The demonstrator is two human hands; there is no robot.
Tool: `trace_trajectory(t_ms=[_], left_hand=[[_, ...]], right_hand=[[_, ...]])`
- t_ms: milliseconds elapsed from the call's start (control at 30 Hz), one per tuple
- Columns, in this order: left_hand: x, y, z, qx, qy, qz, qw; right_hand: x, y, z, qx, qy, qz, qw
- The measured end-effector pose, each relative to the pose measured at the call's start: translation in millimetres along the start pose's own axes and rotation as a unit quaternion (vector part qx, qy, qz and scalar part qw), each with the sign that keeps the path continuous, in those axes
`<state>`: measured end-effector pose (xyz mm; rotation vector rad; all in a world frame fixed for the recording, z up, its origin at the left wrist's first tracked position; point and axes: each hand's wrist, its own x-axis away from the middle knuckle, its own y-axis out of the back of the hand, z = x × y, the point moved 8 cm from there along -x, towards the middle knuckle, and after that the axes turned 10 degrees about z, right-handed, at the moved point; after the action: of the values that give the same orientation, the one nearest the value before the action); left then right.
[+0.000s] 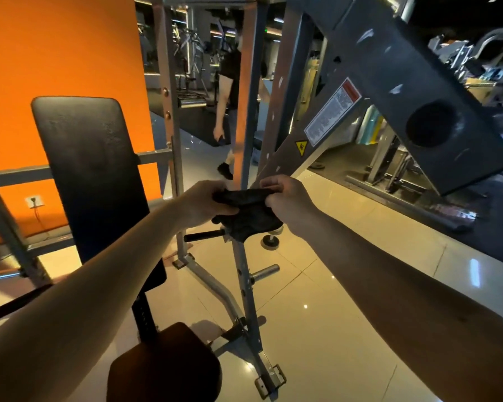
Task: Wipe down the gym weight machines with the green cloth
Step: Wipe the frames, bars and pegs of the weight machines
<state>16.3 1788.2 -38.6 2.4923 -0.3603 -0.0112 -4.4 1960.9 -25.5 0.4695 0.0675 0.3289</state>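
The left hand has its grip curled tight on the left end of the cloth. The right hand pinches the right end with bent fingers. The 2 hands hold the cloth up in the air between them, and part of it hangs down in a lump. The cloth looks dark in this dim light.

Just behind the cloth stands a grey metal post. A short black handle sticks out from it. To the left is a tall black back pad, with a seat pad lower down.

Above the right hand a big grey beam slants upward. It has a white warning label, a yellow triangle sticker and 1 round hole.

The floor has shiny tiles. The wall on the left is orange, with a socket low down. A person in a dark shirt stands far back.
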Motion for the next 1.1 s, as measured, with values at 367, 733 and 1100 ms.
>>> trace_trajectory(t_ms=[367, 733, 1100], left_hand=[[-8, 26, 9, 0.109, -0.082, 0.001, 0.991], [-41, 89, -91, 0.024, -0.158, -0.207, 0.965], [-44, 133, -211, 0.109, -0.211, -0.335, 0.912]], right_hand=[[-29, -8, 4, -0.058, -0.015, 0.016, 0.998], [-33, 59, 144, 0.229, 0.078, -0.101, 0.965], [19, 155, 252, 0.273, 0.200, -0.302, 0.891]])
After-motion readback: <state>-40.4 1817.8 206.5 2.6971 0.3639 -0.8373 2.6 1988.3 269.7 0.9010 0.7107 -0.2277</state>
